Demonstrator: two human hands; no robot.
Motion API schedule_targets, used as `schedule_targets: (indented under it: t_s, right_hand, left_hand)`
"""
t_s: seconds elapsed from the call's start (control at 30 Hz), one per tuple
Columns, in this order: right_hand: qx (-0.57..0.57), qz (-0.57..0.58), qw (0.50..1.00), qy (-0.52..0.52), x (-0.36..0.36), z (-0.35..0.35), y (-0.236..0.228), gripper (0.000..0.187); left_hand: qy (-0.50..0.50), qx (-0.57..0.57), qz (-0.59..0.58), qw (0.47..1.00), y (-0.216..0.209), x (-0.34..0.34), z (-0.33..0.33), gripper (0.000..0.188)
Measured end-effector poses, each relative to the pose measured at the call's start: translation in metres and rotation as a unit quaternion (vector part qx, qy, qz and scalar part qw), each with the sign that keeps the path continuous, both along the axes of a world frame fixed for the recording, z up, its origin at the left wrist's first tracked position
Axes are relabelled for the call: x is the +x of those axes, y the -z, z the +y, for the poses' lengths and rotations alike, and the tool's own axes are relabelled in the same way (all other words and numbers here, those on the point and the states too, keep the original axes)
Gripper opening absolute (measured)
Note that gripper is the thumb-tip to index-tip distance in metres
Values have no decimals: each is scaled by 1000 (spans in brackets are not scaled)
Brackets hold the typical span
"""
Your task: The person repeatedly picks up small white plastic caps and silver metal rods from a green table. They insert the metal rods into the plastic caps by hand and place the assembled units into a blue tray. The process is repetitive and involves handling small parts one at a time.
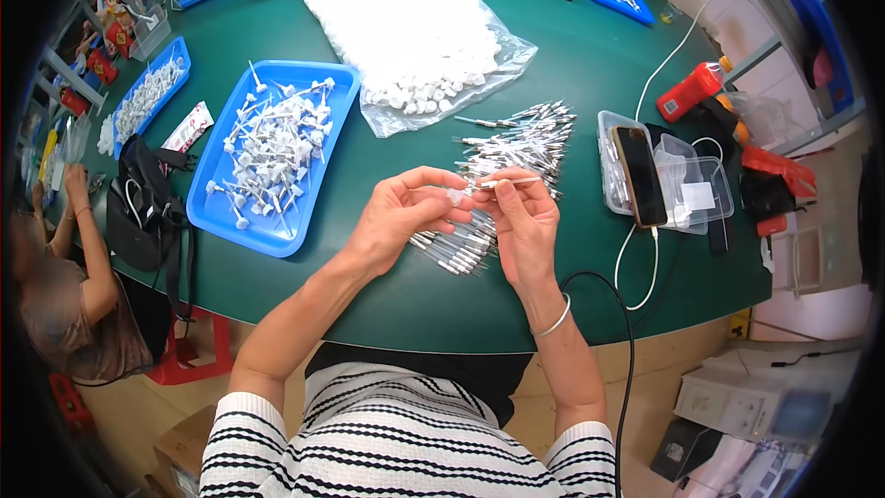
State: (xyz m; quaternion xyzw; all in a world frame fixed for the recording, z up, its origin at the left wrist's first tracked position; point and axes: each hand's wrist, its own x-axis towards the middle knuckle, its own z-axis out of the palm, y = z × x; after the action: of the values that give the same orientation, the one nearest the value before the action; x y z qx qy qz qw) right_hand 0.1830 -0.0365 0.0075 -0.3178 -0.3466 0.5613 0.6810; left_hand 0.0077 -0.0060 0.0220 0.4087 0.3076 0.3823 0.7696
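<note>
My left hand [395, 218] pinches a small, whitish, translucent cap [455, 195] between thumb and fingertips. In my right hand [524, 229], thumb and fingers close on a thin pale rod [527, 181] lying nearly level, one end pointing toward the cap. The two hands almost meet, and fingers hide whether cap and rod touch. Under and beyond them lies a heap of slim silvery rods [530, 134] on the green table [387, 309]. To the left, a blue tray [329, 161] holds many rods with white caps. Beyond my hands lies a clear bag of white caps [396, 14].
At right stand a clear plastic box [714, 189], a phone [638, 175] with a white cable, and a red container [690, 92]. A black cable [631, 360] runs past my right arm. At left are a black bag [147, 207], another blue tray [181, 48] and a seated person [78, 286].
</note>
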Motion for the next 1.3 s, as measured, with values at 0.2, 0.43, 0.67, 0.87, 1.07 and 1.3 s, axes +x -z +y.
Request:
schedule_targets:
  t_s: [0.2,0.43,0.67,0.87,1.07,1.3]
  right_hand:
    - [34,-47,998,31,-2,1,4,12]
    - [45,-62,997,25,-6,0,5,12]
    - [56,-87,994,42,-12,-3,4,14]
    - [63,-109,988,85,-18,-9,1,15]
    - [49,-81,991,93,-22,-11,0,15]
    - [62,-84,991,83,-22,-11,-2,17]
  left_hand:
    - [-6,22,22,999,3,6,-2,20]
    - [-38,27,-10,999,1,11,-2,16]
    - [-63,20,-15,998,1,11,-3,13]
    - [-56,-34,-59,996,-1,13,-7,11]
    - [-74,-46,-80,993,-1,16,-11,10]
    - [-84,-51,-93,991,-1,18,-12,10]
